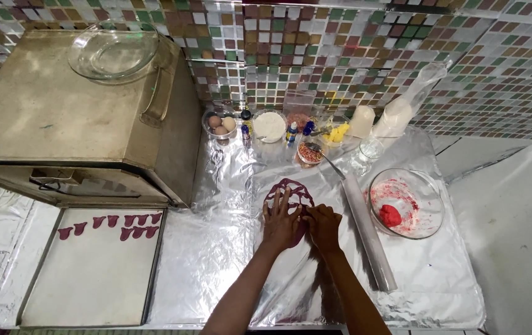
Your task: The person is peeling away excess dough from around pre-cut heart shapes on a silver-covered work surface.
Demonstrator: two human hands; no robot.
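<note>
— Purple dough sheet (291, 189) lies mid-counter on the foil (216, 248). Which step?

— Cutting shapes, I judge. The left hand (280, 224) presses flat, fingers spread; the right hand (323, 226) is curled on the dough, its grip unclear.

— And next?

— Lifting a piece cleanly toward the tray (92, 310) at the counter's left edge.

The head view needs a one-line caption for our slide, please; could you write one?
Both hands, left hand and right hand, press on rolled dark-red dough on a foil-covered counter beside a rolling pin.
</note>
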